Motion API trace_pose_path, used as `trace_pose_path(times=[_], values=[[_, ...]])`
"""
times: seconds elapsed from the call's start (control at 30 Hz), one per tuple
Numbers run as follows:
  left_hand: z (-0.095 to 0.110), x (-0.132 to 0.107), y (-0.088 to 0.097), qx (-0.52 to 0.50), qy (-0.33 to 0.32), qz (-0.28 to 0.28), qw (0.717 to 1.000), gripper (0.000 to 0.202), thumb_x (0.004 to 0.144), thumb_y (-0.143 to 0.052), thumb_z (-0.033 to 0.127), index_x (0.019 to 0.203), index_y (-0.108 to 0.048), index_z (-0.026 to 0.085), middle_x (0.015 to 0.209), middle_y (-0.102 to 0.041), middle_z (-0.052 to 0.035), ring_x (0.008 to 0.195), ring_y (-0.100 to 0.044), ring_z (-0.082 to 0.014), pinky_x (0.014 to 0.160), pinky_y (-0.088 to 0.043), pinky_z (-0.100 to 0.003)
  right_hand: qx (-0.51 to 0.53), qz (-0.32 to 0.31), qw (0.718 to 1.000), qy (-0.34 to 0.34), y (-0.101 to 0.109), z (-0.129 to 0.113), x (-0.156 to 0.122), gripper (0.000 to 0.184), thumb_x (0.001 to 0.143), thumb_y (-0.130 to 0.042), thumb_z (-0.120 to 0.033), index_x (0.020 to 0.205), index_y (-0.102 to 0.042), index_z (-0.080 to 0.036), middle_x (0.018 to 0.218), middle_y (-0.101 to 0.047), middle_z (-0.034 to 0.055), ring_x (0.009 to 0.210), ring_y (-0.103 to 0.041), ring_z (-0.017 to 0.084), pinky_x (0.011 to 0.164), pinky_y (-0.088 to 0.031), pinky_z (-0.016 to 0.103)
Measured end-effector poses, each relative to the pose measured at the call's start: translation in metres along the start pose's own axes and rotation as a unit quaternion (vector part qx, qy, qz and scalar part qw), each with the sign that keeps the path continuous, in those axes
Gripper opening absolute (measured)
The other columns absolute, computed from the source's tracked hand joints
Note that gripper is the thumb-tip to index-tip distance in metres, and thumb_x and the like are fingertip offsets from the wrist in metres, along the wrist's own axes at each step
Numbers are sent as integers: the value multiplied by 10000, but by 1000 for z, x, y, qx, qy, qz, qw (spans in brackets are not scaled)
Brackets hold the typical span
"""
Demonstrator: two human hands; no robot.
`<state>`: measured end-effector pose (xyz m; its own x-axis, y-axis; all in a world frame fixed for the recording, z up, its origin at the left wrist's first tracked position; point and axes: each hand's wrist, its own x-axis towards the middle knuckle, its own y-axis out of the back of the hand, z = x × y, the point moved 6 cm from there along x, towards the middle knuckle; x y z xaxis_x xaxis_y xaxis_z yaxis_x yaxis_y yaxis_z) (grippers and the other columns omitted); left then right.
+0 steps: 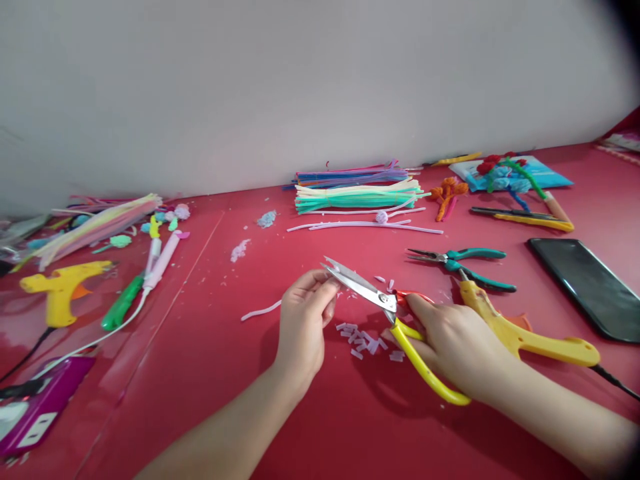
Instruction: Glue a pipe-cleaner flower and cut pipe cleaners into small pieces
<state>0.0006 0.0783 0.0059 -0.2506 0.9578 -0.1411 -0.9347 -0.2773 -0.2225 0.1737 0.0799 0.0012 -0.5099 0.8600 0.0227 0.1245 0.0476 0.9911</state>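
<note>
My right hand (453,343) is closed round the yellow handles of a pair of scissors (365,290), whose steel blades point up-left toward my left hand. My left hand (304,320) pinches its fingertips together right at the blade tips; what it pinches is too small to make out. Below the blades lies a small heap of short pale lilac cut pieces (363,337) on the red table (210,373). A pale strip of pipe cleaner (261,311) lies just left of my left hand.
Teal-handled pliers (463,261), a yellow glue gun (525,333) and a black phone (587,287) lie to the right. Bundled pipe cleaners (357,190) and craft flowers (510,175) sit by the wall. Another glue gun (63,287), pens and a purple power strip (37,413) sit left.
</note>
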Motion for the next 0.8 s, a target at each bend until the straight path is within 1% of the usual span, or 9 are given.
trace_pose_path(times=[0.07,0.2,0.37,0.47,0.63,0.8], values=[[2,0,-2,11,-3,-10,1000,20,680,-554,188,683,-557,168,485,-400,59,418,-320,-41,384,-197,-186,-1,-4,1000,1,0,-1,0,246,791,-347,-439,756,-389,-199,512,-549,-5,437,-511,147,447,-132,270],[5,-1,-5,28,-15,-35,999,21,692,-542,169,688,-561,175,495,-407,63,424,-318,-38,390,-217,-177,-1,-4,1000,2,1,-2,0,249,788,-351,-450,754,-383,-206,510,-543,-14,443,-513,150,447,-134,268],[8,1,-1,19,-40,-16,999,32,714,-538,200,698,-542,172,517,-412,54,437,-333,-37,386,-203,-173,-10,6,1000,4,1,0,-1,274,780,-352,-483,751,-382,-212,504,-536,-19,444,-514,157,447,-131,265],[7,3,0,23,-48,-16,998,43,732,-523,208,717,-542,172,516,-393,51,440,-329,-39,386,-198,-179,-2,5,1000,9,0,0,-1,256,783,-359,-468,760,-377,-213,510,-535,-23,451,-517,158,447,-139,263],[8,2,1,16,-50,-13,999,48,740,-526,221,753,-547,180,543,-390,49,447,-327,-34,386,-198,-176,6,-3,1000,7,-3,0,-2,233,790,-358,-443,766,-365,-212,516,-530,-24,455,-520,158,445,-149,261],[9,2,1,11,-49,-12,999,47,731,-543,226,742,-540,181,554,-391,49,448,-332,-33,385,-202,-174,5,-4,1000,8,-3,-1,-2,232,795,-350,-433,745,-357,-207,509,-530,-19,437,-511,151,440,-149,258]])
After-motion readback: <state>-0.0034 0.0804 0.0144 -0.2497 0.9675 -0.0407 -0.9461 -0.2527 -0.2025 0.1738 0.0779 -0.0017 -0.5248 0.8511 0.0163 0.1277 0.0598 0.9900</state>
